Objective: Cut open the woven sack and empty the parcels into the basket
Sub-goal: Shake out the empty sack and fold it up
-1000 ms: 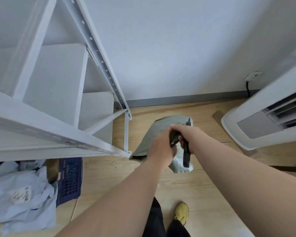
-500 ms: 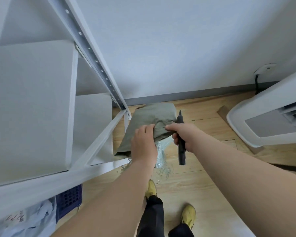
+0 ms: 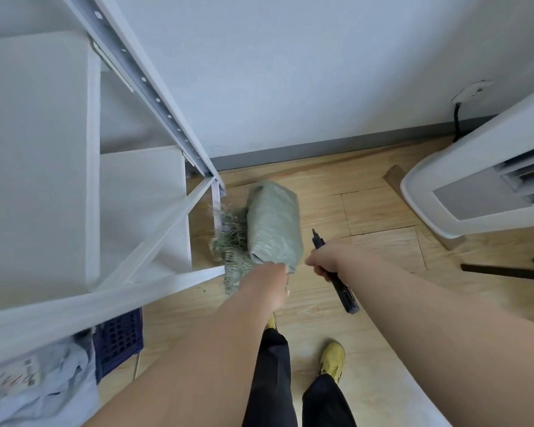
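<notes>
My left hand (image 3: 267,283) grips the woven sack (image 3: 273,224) by one end at twelve o'clock; it hangs limp and flat, with a frayed, stringy edge, so I judge it cut and emptied. My right hand (image 3: 329,257) clutches the slim black knife (image 3: 336,280). The blue lattice basket (image 3: 119,343), at eight o'clock, holds pale crinkled parcels (image 3: 37,392).
</notes>
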